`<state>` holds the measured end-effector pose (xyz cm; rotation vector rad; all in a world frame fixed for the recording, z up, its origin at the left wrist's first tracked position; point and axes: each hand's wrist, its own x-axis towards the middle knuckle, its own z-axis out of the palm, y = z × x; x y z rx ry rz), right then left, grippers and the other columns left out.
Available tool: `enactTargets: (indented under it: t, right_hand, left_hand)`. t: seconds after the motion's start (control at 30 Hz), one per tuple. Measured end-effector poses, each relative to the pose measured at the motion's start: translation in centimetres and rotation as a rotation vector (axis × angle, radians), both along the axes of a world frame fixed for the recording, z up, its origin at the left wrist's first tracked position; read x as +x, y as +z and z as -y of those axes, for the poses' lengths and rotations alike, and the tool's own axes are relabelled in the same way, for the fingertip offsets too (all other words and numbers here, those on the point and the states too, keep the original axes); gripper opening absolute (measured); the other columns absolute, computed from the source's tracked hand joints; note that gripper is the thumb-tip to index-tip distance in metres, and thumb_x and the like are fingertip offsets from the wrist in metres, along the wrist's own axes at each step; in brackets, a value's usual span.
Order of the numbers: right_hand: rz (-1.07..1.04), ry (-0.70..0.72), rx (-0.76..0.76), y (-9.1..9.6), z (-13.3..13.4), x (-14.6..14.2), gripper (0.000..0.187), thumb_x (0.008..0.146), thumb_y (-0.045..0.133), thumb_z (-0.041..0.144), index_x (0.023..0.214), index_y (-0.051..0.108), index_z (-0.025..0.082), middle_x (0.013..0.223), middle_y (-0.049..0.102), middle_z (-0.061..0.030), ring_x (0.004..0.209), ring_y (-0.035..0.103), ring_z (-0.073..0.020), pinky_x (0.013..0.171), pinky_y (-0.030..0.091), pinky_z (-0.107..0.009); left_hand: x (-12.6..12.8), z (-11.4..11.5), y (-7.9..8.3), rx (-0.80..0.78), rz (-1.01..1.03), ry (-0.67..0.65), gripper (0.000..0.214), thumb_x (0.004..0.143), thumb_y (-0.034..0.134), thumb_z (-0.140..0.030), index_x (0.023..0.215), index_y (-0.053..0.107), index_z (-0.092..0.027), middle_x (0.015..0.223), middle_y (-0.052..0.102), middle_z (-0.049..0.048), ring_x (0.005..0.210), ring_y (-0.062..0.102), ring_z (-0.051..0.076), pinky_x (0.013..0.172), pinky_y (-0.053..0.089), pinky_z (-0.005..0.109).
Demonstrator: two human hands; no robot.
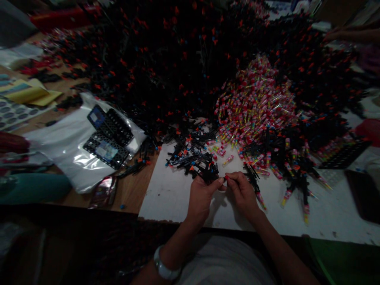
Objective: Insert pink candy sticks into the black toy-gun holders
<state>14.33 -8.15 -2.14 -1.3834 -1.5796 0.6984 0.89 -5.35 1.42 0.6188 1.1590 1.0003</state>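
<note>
Peeking from right grip (242, 194) (red piece (227, 177))

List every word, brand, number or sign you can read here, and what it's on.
None can be read.
Pale label on the nearer black perforated tray: too blurred.
Piled pink-and-yellow tubes: printing too small.
Dark red packet: too dark and blurred.
</note>
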Motion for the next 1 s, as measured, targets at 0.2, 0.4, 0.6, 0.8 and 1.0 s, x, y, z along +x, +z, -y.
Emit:
enactTargets:
  t: [0.2, 0.4, 0.6, 0.8, 1.0]
  right_hand:
    - [0.160, 0.114, 0.108, -0.8, 0.1, 0.0, 0.019, 0.095, 0.039, 0.020, 0.109, 0.051, 0.021, 0.087, 0.058, -0.0055, 0.080, 0.057, -0.0185, 0.072, 0.049, -0.031]
    - [0.336, 0.115, 0.127, -0.4, 0.0, 0.1, 0.022, 0.097, 0.037, 0.027, 0.113, 0.048, 0.018, 0.088, 0.058, -0.0071, 0.078, 0.056, -0.0193, 0.068, 0.049, -0.032]
    - [0.514, -0.001, 0.259, 0.9, -0.8, 1.4, 0.027, 0.093, 0.050, 0.040, 0.102, 0.052, 0.014, 0.080, 0.058, -0.0061, 0.073, 0.056, -0.0194, 0.066, 0.046, -0.031]
    - [0.427, -0.140, 0.168, -0.3, 0.4, -0.6, 0.022, 0.096, 0.045, 0.036, 0.087, 0.054, 0.017, 0.068, 0.058, -0.0014, 0.057, 0.055, -0.0133, 0.054, 0.040, -0.025]
    - [0.489, -0.440, 0.262, 2.1, -0.3, 5.0, 0.025, 0.089, 0.056, 0.038, 0.102, 0.058, 0.016, 0.090, 0.062, -0.0080, 0.082, 0.058, -0.0196, 0.073, 0.045, -0.032]
  left_hand:
    - [-0.1, 0.0, -0.9, 0.030, -0.099, 0.006, 0.024, 0.063, 0.076, -0.025, 0.078, 0.059, -0.015, 0.061, 0.065, -0.0025, 0.055, 0.061, 0.013, 0.062, 0.049, 0.026]
    - [-0.4, -0.1, -0.7, -0.005, -0.053, -0.026, 0.025, 0.063, 0.076, -0.028, 0.078, 0.062, -0.014, 0.060, 0.065, -0.0017, 0.055, 0.060, 0.013, 0.063, 0.048, 0.026]
    - [-1.7, -0.9, 0.6, 0.014, -0.136, -0.152, 0.033, 0.076, 0.066, -0.043, 0.074, 0.066, -0.010, 0.065, 0.068, 0.0049, 0.063, 0.061, 0.013, 0.066, 0.047, 0.025]
    - [-0.7, -0.9, 0.4, 0.005, -0.101, -0.053, 0.028, 0.075, 0.067, -0.039, 0.083, 0.061, -0.013, 0.061, 0.065, 0.0000, 0.051, 0.054, 0.009, 0.056, 0.044, 0.022]
    - [-2.1, -2.3, 0.7, 0.305, -0.437, -0.263, 0.026, 0.085, 0.054, -0.038, 0.096, 0.062, -0.015, 0.089, 0.068, 0.0066, 0.073, 0.062, 0.016, 0.070, 0.050, 0.029]
